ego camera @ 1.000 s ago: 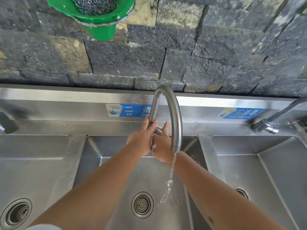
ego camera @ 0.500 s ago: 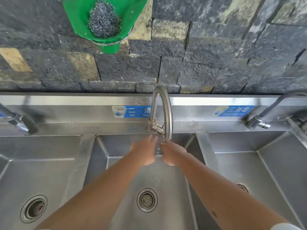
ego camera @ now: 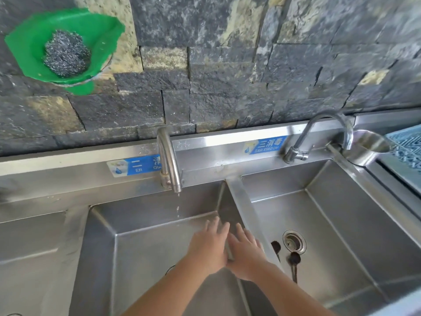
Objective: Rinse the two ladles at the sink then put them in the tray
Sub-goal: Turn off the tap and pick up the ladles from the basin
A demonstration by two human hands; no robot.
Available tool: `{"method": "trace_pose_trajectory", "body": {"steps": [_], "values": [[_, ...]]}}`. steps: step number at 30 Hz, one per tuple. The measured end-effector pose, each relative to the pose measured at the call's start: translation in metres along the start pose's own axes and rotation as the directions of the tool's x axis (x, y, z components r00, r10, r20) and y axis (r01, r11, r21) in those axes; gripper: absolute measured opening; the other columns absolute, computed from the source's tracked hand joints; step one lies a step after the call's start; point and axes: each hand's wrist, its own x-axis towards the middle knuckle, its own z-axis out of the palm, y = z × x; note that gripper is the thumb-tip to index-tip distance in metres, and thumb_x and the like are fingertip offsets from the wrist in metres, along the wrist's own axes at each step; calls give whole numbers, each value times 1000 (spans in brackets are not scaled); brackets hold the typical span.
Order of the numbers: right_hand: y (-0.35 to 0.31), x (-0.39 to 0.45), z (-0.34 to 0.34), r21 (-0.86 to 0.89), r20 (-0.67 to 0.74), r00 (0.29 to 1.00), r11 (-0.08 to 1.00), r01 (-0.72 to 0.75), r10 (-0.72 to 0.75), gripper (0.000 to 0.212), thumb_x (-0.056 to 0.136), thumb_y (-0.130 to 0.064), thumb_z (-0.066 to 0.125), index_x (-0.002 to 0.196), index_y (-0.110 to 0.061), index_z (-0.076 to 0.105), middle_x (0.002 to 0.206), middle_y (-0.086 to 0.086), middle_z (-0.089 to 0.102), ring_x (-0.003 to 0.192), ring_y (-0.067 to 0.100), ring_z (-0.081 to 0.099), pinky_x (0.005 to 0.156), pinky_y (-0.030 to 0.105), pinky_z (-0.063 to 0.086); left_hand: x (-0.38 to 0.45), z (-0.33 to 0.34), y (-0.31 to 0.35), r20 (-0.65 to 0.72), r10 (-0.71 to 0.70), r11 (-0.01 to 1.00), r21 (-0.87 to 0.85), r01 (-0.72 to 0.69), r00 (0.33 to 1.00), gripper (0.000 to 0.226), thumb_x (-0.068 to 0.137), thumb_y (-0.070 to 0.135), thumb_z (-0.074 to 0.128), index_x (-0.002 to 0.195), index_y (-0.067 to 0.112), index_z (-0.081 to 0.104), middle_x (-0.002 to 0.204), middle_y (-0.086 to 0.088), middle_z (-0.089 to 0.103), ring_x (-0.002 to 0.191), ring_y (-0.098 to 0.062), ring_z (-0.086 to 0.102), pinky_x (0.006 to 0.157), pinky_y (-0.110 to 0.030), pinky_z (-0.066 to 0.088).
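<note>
Nearest the camera: two bare forearms reach forward over the middle basin (ego camera: 145, 258) of a steel triple sink.
Left hand (ego camera: 208, 248): palm down, fingers spread and loose, holding nothing, above the right part of the middle basin.
Right hand (ego camera: 245, 256): likewise flat with fingers splayed, empty, over the divider (ego camera: 241, 201) between the middle and right basins; the two hands lie just beside each other, perhaps touching.
Right basin (ego camera: 341, 224): two dark, bristly-looking heads on thin dark stems (ego camera: 293, 261) lie on its floor just right of the right hand, near the round drain (ego camera: 294, 241); too blurred to tell what they are.
Ladles: I cannot tell them for certain anywhere in view.
Middle tap (ego camera: 169, 160): curved steel spout, a few drops falling from its mouth into the middle basin.
Right tap (ego camera: 319, 131): arched spout behind the right basin.
Far right: a steel pot (ego camera: 366, 148) stands on the worktop beside the right tap, with a blue grid tray (ego camera: 407, 144) beyond it at the frame edge.
Backsplash: two blue labels (ego camera: 265, 144) with white characters.
Wall: dark stone blocks; a green holder (ego camera: 34, 42) upper left carries a steel wool scourer (ego camera: 66, 53).
</note>
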Motion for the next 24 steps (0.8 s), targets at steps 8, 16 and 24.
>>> {"method": "trace_pose_trajectory", "body": {"steps": [8, 16, 24], "values": [[124, -15, -11, 60, 10, 991, 989, -135, 134, 76, 86, -34, 40, 153, -33, 4, 165, 3, -11, 151, 26, -5, 119, 51, 8, 57, 30, 113, 53, 118, 992, -43, -115, 992, 66, 88, 36, 45, 147, 23, 19, 156, -15, 24, 138, -41, 28, 110, -49, 33], [240, -3, 8, 161, 136, 963, 954, -251, 231, 69, 82, -34, 47, 146, -36, 23, 165, 1, -6, 149, 27, 7, 115, 52, 22, 117, 90, 208, 202, 126, 959, -277, -67, 971, 54, 89, 12, 47, 141, 13, 34, 136, -16, 43, 121, -33, 49, 99, -40, 44], [318, 46, 69, 332, 334, 863, 810, -483, 378, 60, 86, -40, 60, 137, -19, 38, 148, 13, 29, 127, 34, 43, 102, 43, 42, 175, 174, 225, 422, -165, 945, -191, 265, 891, 49, 87, 12, 54, 134, 9, 41, 125, -15, 55, 114, -34, 54, 96, -45, 48]]}}
